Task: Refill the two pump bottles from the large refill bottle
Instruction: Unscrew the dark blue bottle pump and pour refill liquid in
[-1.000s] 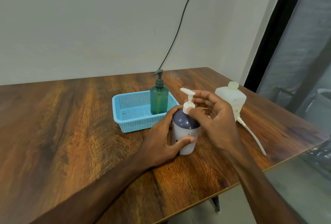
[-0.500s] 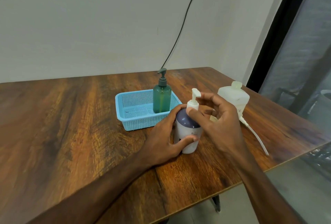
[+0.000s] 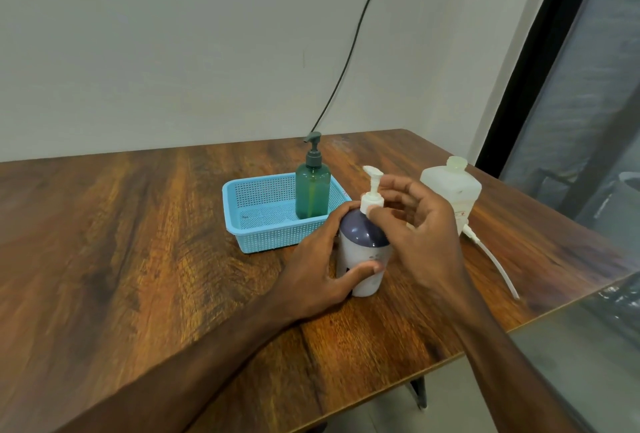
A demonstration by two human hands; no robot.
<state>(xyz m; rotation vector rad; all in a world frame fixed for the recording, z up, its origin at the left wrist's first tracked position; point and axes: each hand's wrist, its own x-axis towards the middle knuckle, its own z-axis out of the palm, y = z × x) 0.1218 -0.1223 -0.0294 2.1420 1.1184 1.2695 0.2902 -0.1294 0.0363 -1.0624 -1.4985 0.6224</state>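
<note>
A white pump bottle (image 3: pixel 362 237) with a dark rounded shoulder stands upright on the wooden table (image 3: pixel 138 259), near its front edge. The left hand (image 3: pixel 318 270) grips the bottle's body, its fingers curled round the far side and its thumb across the front. The right hand (image 3: pixel 426 242) pinches the base collar of the white pump head (image 3: pixel 371 199) between thumb and forefinger, with the other fingers spread loosely above. The nozzle points away and to the left. Just behind stands a blue basket (image 3: pixel 242 192), and a green pump bottle (image 3: pixel 312 190) stands upright in its right-hand end. To the right, well apart from the basket, stands the translucent refill bottle (image 3: pixel 450 187). A white tube (image 3: pixel 495 261) lies on the table from beside its base toward the front edge. A black cable (image 3: pixel 349 52) runs down the wall (image 3: pixel 156 52).
</note>
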